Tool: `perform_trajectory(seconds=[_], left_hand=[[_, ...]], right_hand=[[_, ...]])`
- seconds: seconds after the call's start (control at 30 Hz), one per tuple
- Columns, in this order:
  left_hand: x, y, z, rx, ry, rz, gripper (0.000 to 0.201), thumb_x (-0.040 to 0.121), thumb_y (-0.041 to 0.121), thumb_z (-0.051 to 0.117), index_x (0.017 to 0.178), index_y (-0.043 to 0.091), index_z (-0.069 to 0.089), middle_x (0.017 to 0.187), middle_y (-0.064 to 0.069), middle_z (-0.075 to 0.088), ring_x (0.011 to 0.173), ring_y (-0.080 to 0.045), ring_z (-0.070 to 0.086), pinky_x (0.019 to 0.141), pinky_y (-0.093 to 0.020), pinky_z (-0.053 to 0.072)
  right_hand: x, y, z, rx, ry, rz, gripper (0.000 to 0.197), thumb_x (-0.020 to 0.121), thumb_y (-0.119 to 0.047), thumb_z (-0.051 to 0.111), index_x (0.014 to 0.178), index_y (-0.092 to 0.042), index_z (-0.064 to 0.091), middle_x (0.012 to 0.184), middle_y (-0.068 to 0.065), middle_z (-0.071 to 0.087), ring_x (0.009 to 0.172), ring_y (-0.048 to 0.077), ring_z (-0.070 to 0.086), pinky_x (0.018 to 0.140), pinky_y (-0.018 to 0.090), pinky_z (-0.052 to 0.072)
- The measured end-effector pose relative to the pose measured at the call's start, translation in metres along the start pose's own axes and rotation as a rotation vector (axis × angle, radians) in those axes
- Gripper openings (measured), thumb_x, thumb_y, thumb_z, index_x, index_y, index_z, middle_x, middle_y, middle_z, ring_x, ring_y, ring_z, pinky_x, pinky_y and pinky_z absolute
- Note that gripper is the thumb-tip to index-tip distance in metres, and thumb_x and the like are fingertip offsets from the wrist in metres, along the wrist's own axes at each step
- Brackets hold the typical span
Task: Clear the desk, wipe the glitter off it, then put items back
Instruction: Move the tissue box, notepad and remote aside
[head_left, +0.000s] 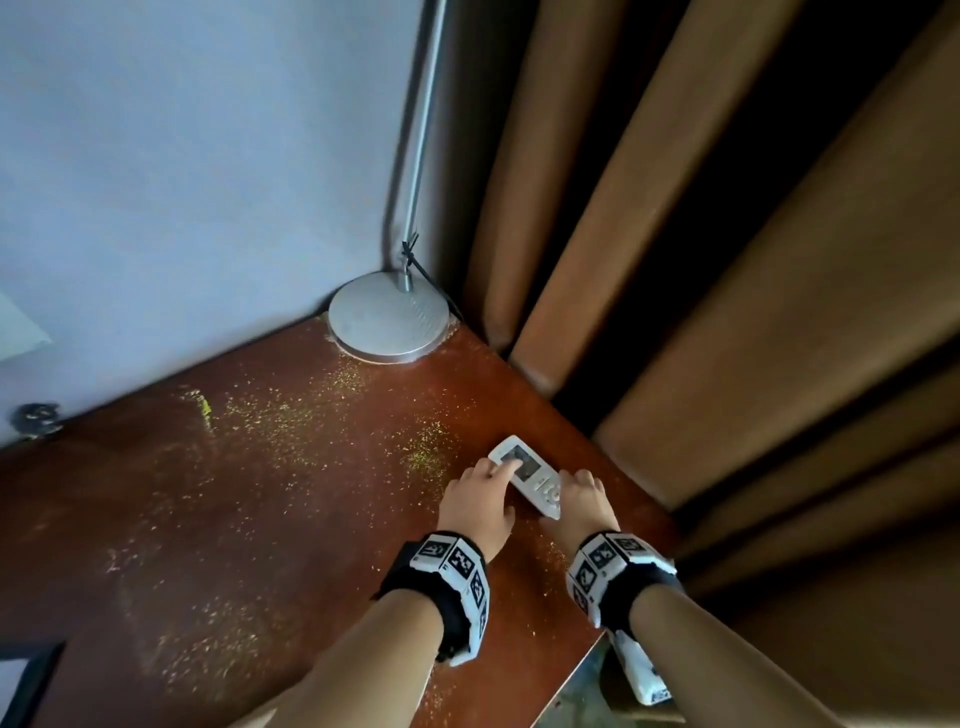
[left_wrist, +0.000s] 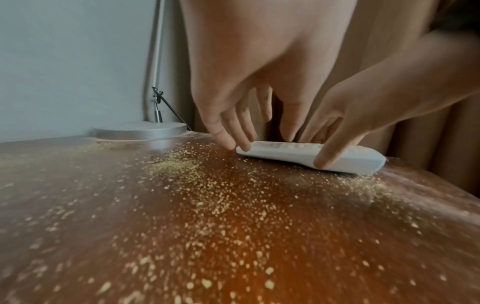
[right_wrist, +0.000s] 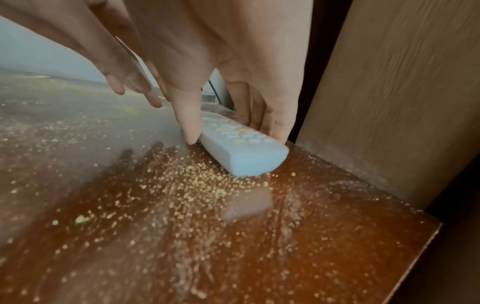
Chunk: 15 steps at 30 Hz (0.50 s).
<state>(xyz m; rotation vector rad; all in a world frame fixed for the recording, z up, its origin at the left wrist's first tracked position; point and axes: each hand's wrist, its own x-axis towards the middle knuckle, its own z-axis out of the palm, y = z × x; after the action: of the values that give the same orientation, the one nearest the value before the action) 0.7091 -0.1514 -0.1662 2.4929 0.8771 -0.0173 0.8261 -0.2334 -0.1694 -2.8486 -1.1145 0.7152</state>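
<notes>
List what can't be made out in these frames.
- Remote screen and button labels: too small in the head view, blurred in both wrist views.
- Lamp head: cut off by the head view's top edge.
- White object below the desk edge: hidden behind the right forearm.

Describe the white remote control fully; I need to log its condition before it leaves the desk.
The white remote control is a slim, oblong plastic handset with a small grey screen at its far end and rows of pale buttons nearer the person. It lies flat, face up, near the right edge of the glitter-strewn reddish-brown wooden desk. The left hand touches its screen end with straight fingers; the right hand pinches its near end between thumb and fingers. Yellow glitter lies around it.
</notes>
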Motion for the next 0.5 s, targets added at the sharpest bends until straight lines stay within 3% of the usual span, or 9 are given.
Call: perform_trajectory(seconds=[0.2, 0.4, 0.5], left_hand=[[-0.005, -0.014, -0.004, -0.057, 0.044, -0.072, 0.054, 0.094, 0.026, 0.05, 0.144, 0.028, 0.03, 0.133, -0.002, 0.043, 0.12, -0.022, 0.047, 0.097, -0.034, 0.041], [-0.04, -0.066, -0.045, -0.146, 0.229, -0.301, 0.05, 0.096, 0.033, 0.046, 0.144, 0.026, 0.031, 0.134, -0.002, 0.041, 0.114, -0.022, 0.053, 0.094, -0.033, 0.045], [-0.071, -0.114, -0.072, -0.104, 0.303, -0.386, 0.048, 0.097, 0.033, 0.044, 0.144, 0.027, 0.032, 0.132, -0.001, 0.042, 0.115, -0.02, 0.052, 0.094, -0.032, 0.044]], right_hand=[[0.005, -0.029, 0.001, 0.048, 0.004, -0.065, 0.051, 0.083, -0.019, 0.058, 0.129, -0.006, 0.041, 0.129, 0.007, 0.039, 0.121, 0.023, 0.037, 0.099, 0.026, 0.037], [-0.006, -0.13, 0.003, 0.005, 0.007, -0.308, 0.05, 0.091, -0.029, 0.041, 0.136, -0.009, 0.037, 0.13, 0.013, 0.042, 0.121, 0.029, 0.035, 0.102, 0.033, 0.032], [-0.021, -0.189, 0.005, 0.006, -0.015, -0.427, 0.053, 0.089, -0.026, 0.05, 0.135, -0.005, 0.035, 0.131, 0.012, 0.04, 0.125, 0.028, 0.033, 0.105, 0.032, 0.031]])
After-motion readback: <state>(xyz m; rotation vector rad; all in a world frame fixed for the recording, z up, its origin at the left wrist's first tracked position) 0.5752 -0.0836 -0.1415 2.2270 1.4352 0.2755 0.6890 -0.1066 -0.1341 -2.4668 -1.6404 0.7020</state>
